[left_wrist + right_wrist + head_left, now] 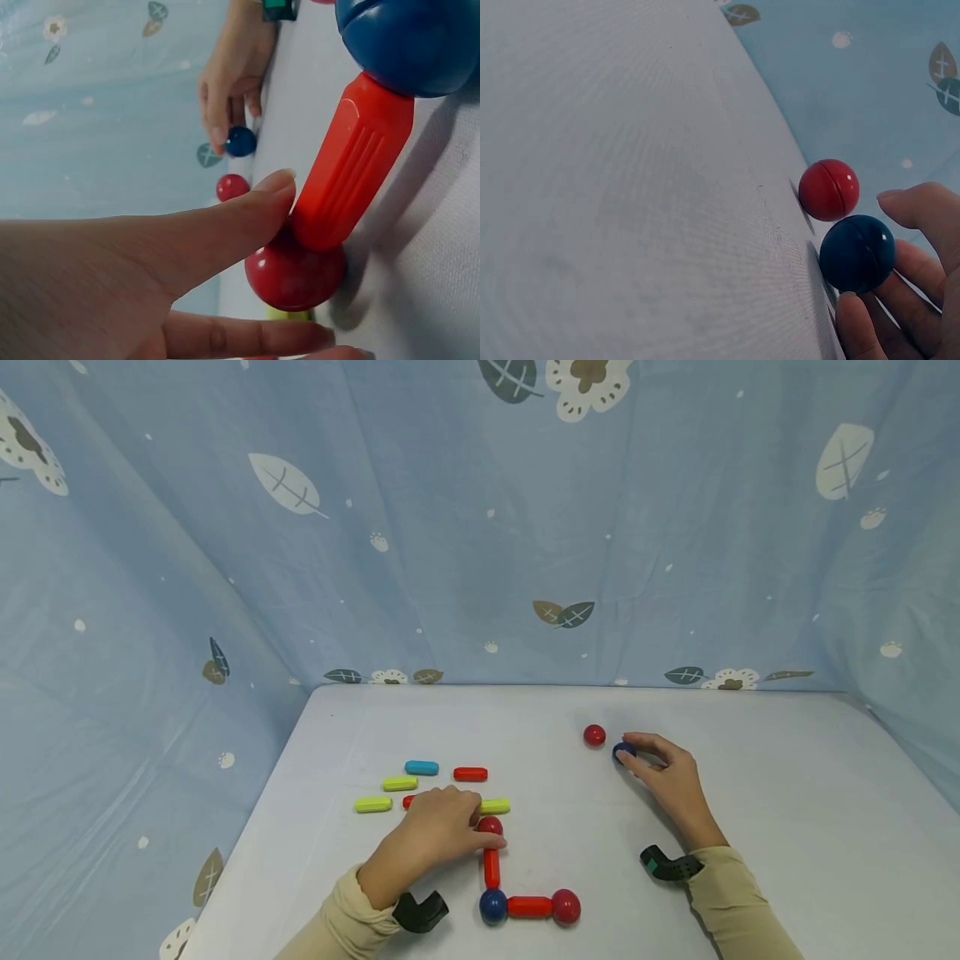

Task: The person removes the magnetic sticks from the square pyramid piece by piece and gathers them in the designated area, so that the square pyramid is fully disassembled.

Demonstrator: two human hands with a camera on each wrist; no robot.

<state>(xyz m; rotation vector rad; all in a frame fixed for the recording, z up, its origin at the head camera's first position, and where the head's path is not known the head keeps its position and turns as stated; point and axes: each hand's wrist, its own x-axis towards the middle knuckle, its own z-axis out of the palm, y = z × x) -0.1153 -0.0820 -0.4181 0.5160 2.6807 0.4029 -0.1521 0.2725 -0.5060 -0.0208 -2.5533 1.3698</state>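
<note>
My left hand (438,827) has its thumb and fingers about a red ball (295,274), at the end of an upright-lying red rod (491,869). That rod meets a blue ball (493,907). A second red rod (529,907) runs right from it to another red ball (566,907), making an L. Farther back on the right, my right hand (671,785) has fingers curled round a separate blue ball (857,253). In the right wrist view the thumb (911,206) appears slightly apart from it. A loose red ball (594,735) lies beside that blue one.
Loose rods lie behind the left hand: blue (422,767), red (470,774) and several yellow-green ones (400,783). One red rod (408,801) is partly hidden by the hand. The white table (787,777) ends at a patterned blue cloth (450,568).
</note>
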